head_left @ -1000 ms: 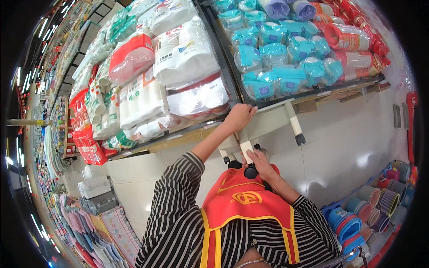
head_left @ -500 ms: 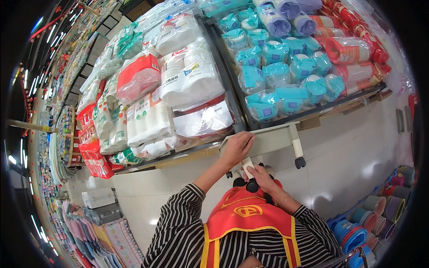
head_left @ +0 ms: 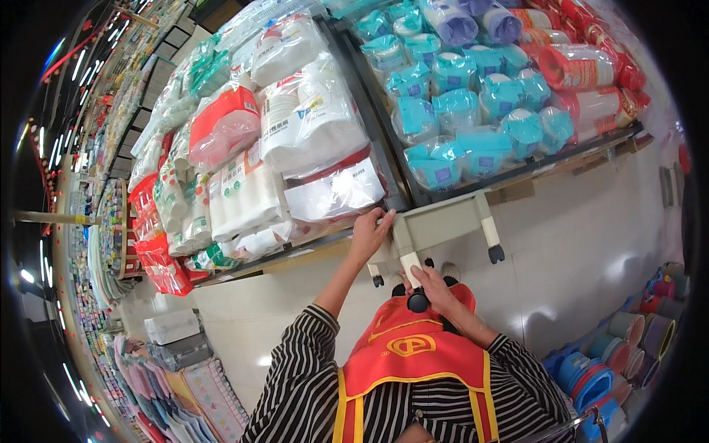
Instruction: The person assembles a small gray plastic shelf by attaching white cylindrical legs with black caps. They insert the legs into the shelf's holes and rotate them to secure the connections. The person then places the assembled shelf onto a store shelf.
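My right hand [head_left: 434, 289] is closed around a cream-coloured leg [head_left: 410, 270] of a small wheeled stand. A black caster [head_left: 418, 301] sits at that leg's near end, just below my fingers. The stand's flat cream panel [head_left: 447, 223] lies against the front of the display, and another leg [head_left: 490, 232] ends in a caster at the right. My left hand [head_left: 371, 235] is at the display edge, beside the panel's left corner. Its fingers are bent together, and what they press on, if anything, is hidden.
Bagged white paper cups [head_left: 314, 118] fill the left display. Turquoise-wrapped packs [head_left: 458, 111] and red-and-clear packs [head_left: 583, 66] fill the right one. Blue basins [head_left: 583, 380] and stacked buckets [head_left: 624, 332] stand at lower right. Hanging textiles [head_left: 148, 376] are at lower left, around the pale tiled floor [head_left: 546, 273].
My left hand has moved left and up, off the panel to the display edge. The held leg and its caster show more fully, with my right hand still on the leg.
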`<state>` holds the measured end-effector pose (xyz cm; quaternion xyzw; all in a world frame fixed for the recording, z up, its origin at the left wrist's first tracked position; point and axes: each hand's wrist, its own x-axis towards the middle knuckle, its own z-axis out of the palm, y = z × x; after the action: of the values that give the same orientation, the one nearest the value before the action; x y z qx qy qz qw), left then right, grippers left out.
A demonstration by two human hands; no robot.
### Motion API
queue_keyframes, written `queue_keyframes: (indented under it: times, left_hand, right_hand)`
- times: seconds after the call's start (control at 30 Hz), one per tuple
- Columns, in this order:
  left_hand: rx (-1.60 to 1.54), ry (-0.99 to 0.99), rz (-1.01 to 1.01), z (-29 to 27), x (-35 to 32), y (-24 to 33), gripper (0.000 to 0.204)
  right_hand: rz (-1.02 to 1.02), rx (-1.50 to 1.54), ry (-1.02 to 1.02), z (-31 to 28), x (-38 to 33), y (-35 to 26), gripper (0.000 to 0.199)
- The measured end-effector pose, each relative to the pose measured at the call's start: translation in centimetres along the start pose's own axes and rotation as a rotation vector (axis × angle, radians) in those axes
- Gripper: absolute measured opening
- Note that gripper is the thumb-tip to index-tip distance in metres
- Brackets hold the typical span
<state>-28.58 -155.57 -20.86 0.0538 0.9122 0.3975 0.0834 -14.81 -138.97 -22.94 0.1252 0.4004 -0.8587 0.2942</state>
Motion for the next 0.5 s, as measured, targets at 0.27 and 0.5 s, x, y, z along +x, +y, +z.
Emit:
queue_keyframes:
  times: [0.27, 0.5]
  left_hand:
    - [-0.535, -0.035, -0.179, 1.9, -0.7, -2.2, 0.038]
    - [-0.618, 0.027, -0.202, 2.6, -0.6, -1.8, 0.037]
  right_hand:
    - [-0.075, -0.026, 0.027, -0.2, 0.3, 1.2, 0.036]
    - [-0.095, -0.069, 0.044, 0.3, 0.3, 0.4, 0.037]
